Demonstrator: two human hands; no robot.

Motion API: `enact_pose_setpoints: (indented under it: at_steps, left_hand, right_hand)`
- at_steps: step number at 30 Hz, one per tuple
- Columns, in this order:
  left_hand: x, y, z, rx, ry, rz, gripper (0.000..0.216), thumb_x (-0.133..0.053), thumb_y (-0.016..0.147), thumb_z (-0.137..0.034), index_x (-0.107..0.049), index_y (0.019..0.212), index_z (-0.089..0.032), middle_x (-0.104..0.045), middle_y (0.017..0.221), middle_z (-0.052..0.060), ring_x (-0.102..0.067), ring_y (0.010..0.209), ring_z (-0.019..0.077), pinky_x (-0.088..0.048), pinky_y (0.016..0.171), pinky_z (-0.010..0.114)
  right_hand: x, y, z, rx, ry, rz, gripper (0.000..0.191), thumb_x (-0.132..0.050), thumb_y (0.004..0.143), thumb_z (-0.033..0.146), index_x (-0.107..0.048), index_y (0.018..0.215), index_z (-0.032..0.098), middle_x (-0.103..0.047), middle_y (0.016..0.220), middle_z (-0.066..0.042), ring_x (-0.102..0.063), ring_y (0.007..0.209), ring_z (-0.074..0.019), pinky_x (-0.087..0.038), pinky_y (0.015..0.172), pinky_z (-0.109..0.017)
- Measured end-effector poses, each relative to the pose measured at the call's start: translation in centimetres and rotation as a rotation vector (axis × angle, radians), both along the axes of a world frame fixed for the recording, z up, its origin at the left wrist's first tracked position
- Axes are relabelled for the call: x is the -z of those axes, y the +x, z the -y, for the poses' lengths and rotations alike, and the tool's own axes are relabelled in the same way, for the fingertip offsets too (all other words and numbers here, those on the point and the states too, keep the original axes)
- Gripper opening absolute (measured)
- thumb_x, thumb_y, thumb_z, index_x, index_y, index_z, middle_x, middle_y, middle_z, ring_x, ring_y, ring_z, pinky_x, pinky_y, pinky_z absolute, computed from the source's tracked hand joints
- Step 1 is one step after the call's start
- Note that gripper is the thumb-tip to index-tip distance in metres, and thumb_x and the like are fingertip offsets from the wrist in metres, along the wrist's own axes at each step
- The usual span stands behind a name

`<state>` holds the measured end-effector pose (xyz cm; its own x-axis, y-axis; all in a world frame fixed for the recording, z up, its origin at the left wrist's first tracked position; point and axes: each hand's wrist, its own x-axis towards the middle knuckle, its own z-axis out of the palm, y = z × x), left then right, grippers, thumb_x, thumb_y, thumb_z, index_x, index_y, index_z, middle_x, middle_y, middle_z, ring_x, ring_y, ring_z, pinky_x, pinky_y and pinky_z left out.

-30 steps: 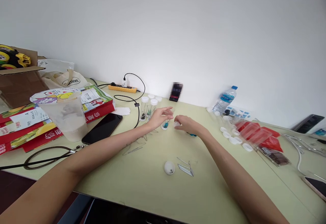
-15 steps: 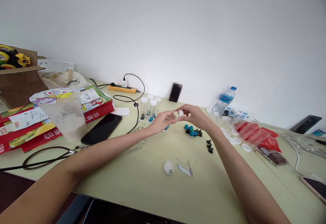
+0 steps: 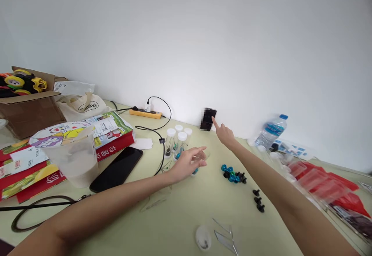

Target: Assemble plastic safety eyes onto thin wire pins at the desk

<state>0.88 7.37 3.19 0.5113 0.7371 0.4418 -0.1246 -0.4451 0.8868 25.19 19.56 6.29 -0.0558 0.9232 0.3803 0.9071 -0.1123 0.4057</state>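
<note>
My left hand (image 3: 187, 162) is curled around a clear vial (image 3: 203, 156) with something blue at its bottom, just above the pale green table (image 3: 180, 225). My right hand (image 3: 224, 134) reaches far back with its index finger stretched out, touching a small black device (image 3: 208, 118) that leans against the wall. Its other fingers are curled, and what they hold, if anything, is hidden. Several capped vials (image 3: 178, 139) stand just behind my left hand. A heap of blue and black beads (image 3: 232, 176) lies under my right forearm, with three black pieces (image 3: 257, 200) nearer to me.
A black phone (image 3: 116, 168), a plastic cup (image 3: 76, 159) and red boxes (image 3: 35, 170) are at the left, with a cardboard box (image 3: 29, 108) behind. A power strip (image 3: 145, 113) and cable lie at the back. At the right are a water bottle (image 3: 271, 130) and red packets (image 3: 322, 178). Metal pins (image 3: 224, 236) and a white cap (image 3: 202, 237) lie near me.
My right hand left the vial and reached back to the black device. My left hand stays on the vial. The camera tilted up and moved forward.
</note>
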Motion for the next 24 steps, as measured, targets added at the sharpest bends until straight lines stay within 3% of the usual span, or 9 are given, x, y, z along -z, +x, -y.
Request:
enact_pose_setpoints:
  at_steps: [5, 10, 14, 17, 20, 24]
  left_hand:
    - [-0.4, 0.0, 0.0, 0.040, -0.031, -0.018, 0.048, -0.060, 0.076, -0.026, -0.051, 0.123, -0.022, -0.058, 0.100, 0.006, -0.055, 0.095, 0.0167, -0.044, 0.089, 0.032]
    - [-0.4, -0.1, -0.3, 0.042, -0.084, 0.011, 0.048, -0.061, 0.076, -0.027, -0.051, 0.122, -0.020, -0.058, 0.099, 0.006, -0.055, 0.094, 0.0167, -0.046, 0.087, 0.032]
    - [-0.3, 0.0, -0.3, 0.037, -0.095, 0.017, 0.046, -0.061, 0.076, -0.025, -0.051, 0.121, -0.019, -0.059, 0.099, 0.007, -0.055, 0.095, 0.0175, -0.045, 0.088, 0.033]
    - [-0.1, 0.2, -0.2, 0.023, -0.113, 0.040, 0.045, -0.059, 0.077, -0.024, -0.051, 0.120, -0.018, -0.058, 0.100, 0.008, -0.055, 0.095, 0.0180, -0.046, 0.085, 0.033]
    - [0.1, 0.3, -0.2, 0.008, -0.114, 0.053, 0.045, -0.058, 0.077, -0.024, -0.050, 0.121, -0.018, -0.058, 0.101, 0.008, -0.056, 0.095, 0.0181, -0.046, 0.083, 0.033]
    - [0.3, 0.3, -0.3, -0.003, -0.095, 0.046, 0.046, -0.059, 0.076, -0.025, -0.051, 0.120, -0.017, -0.059, 0.101, 0.009, -0.057, 0.092, 0.0178, -0.046, 0.082, 0.032]
  right_hand:
    - [0.3, 1.6, -4.9, 0.046, 0.031, -0.001, 0.073, -0.033, 0.085, 0.006, 0.010, 0.141, 0.024, -0.055, 0.085, -0.015, -0.056, 0.067, -0.0217, -0.041, 0.054, -0.032]
    - [0.6, 2.0, -5.6, 0.037, 0.057, 0.001, 0.069, -0.031, 0.087, 0.007, 0.006, 0.142, 0.027, -0.053, 0.087, -0.014, -0.053, 0.073, -0.0220, -0.041, 0.059, -0.034]
    - [0.6, 1.2, -3.9, -0.092, 0.078, -0.114, 0.061, -0.032, 0.090, 0.017, -0.005, 0.144, 0.023, -0.051, 0.091, -0.014, -0.052, 0.075, -0.0215, -0.040, 0.063, -0.034]
    - [0.0, 0.5, -2.0, -0.210, 0.002, -0.419, 0.051, -0.039, 0.089, 0.024, -0.027, 0.139, 0.023, -0.049, 0.097, -0.014, -0.054, 0.076, -0.0221, -0.041, 0.066, -0.036]
    - [-0.9, -0.3, 0.3, -0.268, -0.061, -0.511, 0.035, -0.043, 0.088, 0.026, -0.049, 0.123, 0.022, -0.048, 0.100, -0.012, -0.056, 0.075, -0.0199, -0.043, 0.068, -0.034]
    - [-2.3, -1.9, 5.1, -0.392, -0.167, -0.628, 0.029, -0.041, 0.089, 0.029, -0.052, 0.115, 0.023, -0.048, 0.107, -0.007, -0.059, 0.069, -0.0118, -0.048, 0.066, -0.028]
